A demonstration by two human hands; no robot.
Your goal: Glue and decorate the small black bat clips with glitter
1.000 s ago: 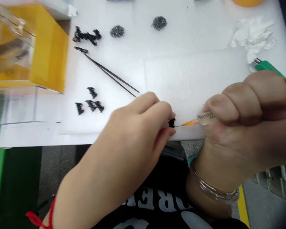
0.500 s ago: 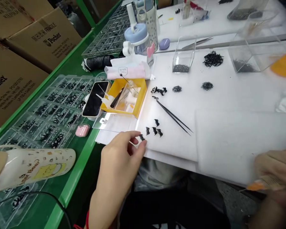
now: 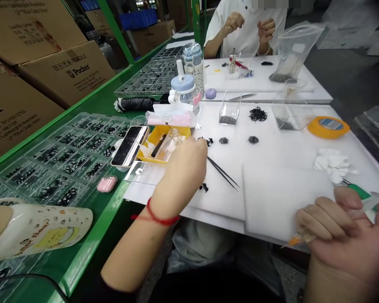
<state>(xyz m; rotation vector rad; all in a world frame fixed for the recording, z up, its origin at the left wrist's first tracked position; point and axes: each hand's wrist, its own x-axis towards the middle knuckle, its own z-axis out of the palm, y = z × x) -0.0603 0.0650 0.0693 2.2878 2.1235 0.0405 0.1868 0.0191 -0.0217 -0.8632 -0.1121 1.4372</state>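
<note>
My left hand (image 3: 189, 162) reaches over the white work mat, between the yellow tray (image 3: 158, 159) and the black tweezers (image 3: 222, 173). Its fingers point away from me behind the back of the hand, so what they hold, if anything, is hidden. Small black molded parts (image 3: 204, 187) lie under its near side, and more black parts (image 3: 210, 142) show just past it. At the lower right, my right hand (image 3: 334, 227) has curled fingers around a small syringe (image 3: 305, 235) with an orange needle tip. Something green and white (image 3: 361, 193) shows by its thumb; I cannot tell whether it is held.
Piles of tiny black pieces (image 3: 258, 114) and clear bins (image 3: 230, 110) stand toward the back. An orange tape roll (image 3: 328, 127) and crumpled tissue (image 3: 333, 164) are at right. A phone (image 3: 130, 145), compartment boxes (image 3: 72, 155) and a bottle (image 3: 50, 227) line the left. Another person (image 3: 246, 29) works opposite.
My left hand has moved forward from the near row of black parts toward the yellow tray. The view has tilted up, bringing the other person into sight. My right hand shows more fully.
</note>
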